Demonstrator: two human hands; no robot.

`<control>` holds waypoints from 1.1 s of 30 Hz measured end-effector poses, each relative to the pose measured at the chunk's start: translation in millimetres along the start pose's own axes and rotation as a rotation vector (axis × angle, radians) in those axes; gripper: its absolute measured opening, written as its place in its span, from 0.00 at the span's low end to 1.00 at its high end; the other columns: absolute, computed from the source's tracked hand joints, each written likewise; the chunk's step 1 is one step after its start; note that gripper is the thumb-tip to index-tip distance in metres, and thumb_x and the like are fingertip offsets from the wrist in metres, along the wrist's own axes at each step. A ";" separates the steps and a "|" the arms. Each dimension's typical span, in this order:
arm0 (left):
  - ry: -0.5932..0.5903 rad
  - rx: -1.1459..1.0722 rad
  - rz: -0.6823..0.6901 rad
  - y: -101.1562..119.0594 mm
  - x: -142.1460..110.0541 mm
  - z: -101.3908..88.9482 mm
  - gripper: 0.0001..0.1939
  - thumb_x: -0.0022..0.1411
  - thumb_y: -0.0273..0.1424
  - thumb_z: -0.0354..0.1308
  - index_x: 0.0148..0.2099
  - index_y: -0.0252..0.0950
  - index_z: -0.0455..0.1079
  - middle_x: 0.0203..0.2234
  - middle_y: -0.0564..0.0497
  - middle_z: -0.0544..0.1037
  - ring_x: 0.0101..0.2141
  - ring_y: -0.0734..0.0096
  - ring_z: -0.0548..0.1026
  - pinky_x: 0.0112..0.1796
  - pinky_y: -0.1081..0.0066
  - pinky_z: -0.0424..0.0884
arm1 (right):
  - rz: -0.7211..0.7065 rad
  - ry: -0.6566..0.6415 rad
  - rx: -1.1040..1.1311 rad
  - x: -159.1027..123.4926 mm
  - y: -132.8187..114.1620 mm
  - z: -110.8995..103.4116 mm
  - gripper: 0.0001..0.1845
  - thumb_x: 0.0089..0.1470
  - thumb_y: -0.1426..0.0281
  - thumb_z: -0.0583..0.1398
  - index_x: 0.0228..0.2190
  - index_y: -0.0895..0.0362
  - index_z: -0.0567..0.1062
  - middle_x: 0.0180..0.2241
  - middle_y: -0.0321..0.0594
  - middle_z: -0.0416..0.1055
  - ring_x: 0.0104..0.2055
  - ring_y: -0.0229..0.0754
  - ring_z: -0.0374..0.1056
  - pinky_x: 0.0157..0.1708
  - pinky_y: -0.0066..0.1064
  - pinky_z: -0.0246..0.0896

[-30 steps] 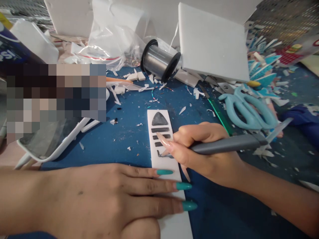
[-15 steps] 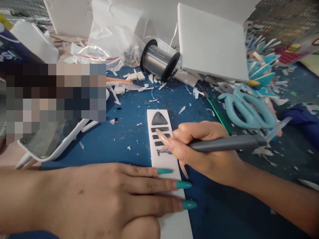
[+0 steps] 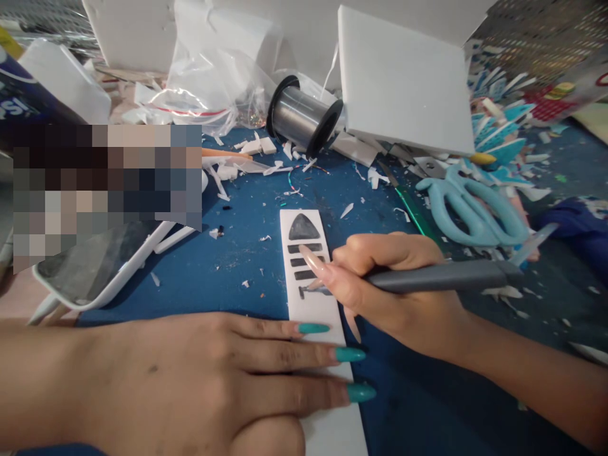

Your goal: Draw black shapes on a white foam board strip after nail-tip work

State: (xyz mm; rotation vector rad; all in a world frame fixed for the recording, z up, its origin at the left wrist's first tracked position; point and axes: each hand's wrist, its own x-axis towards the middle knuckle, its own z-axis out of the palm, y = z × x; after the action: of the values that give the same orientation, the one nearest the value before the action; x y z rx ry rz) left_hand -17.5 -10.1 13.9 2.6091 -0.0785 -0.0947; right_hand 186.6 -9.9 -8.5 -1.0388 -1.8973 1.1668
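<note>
A long white strip (image 3: 323,313) lies on the blue table, with dark grey shapes on it: a rounded triangle (image 3: 304,228) at its far end, then several bars below. My left hand (image 3: 204,373) rests flat across the near part of this strip, green-nailed fingers stretched out. Closed around a thick grey pen (image 3: 427,277), my right hand (image 3: 394,294) sits at the strip's right edge. The pen's thin tip meets the strip at the lowest dark mark (image 3: 303,292). My right thumb and index finger partly cover the bars.
Behind the strip are a wire spool (image 3: 304,117), a plastic bag (image 3: 218,69) and a white foam board (image 3: 403,82). Light-blue scissors (image 3: 475,209) and a green-handled knife (image 3: 413,209) lie right. A phone-like object (image 3: 90,272) stands left, partly pixelated. White scraps litter the table.
My right hand and the pen have shifted slightly to the right, showing more of the lowest mark. My left hand and the strip stay nearly still.
</note>
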 end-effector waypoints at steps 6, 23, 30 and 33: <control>0.138 -0.026 0.007 -0.8 -1.8 5.3 0.14 0.65 0.33 0.50 0.42 0.34 0.75 0.58 0.50 0.66 0.59 0.67 0.64 0.59 0.71 0.61 | 0.007 0.020 -0.020 0.1 0.0 0.8 0.24 0.56 0.75 0.58 0.16 0.56 0.50 0.14 0.26 0.50 0.14 0.27 0.51 0.14 0.23 0.46; 0.063 0.083 0.020 0.6 -3.4 2.2 0.14 0.66 0.36 0.49 0.42 0.37 0.75 0.60 0.52 0.62 0.61 0.70 0.60 0.60 0.73 0.59 | -0.026 0.046 -0.172 0.0 -2.7 -0.7 0.24 0.53 0.79 0.57 0.17 0.56 0.47 0.15 0.27 0.44 0.16 0.27 0.41 0.13 0.25 0.38; -0.054 0.079 0.026 1.0 0.6 0.0 0.16 0.66 0.37 0.49 0.39 0.37 0.76 0.61 0.52 0.58 0.62 0.65 0.56 0.59 0.68 0.60 | -0.053 0.080 -0.204 1.0 -4.8 -2.7 0.25 0.51 0.81 0.57 0.17 0.56 0.45 0.13 0.27 0.44 0.15 0.26 0.43 0.12 0.23 0.38; -0.009 0.093 0.031 -0.5 1.0 2.0 0.15 0.67 0.37 0.49 0.43 0.37 0.75 0.60 0.52 0.59 0.62 0.65 0.57 0.59 0.68 0.61 | -0.043 0.079 -0.210 1.6 -5.5 -3.3 0.25 0.52 0.80 0.56 0.16 0.56 0.46 0.12 0.27 0.47 0.14 0.26 0.46 0.12 0.22 0.41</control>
State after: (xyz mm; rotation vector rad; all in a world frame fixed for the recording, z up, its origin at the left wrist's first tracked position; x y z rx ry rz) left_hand -16.6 -10.7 11.9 2.6990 -0.1290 -0.0945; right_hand 187.2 -8.8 -1.9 -1.1317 -2.0003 0.9027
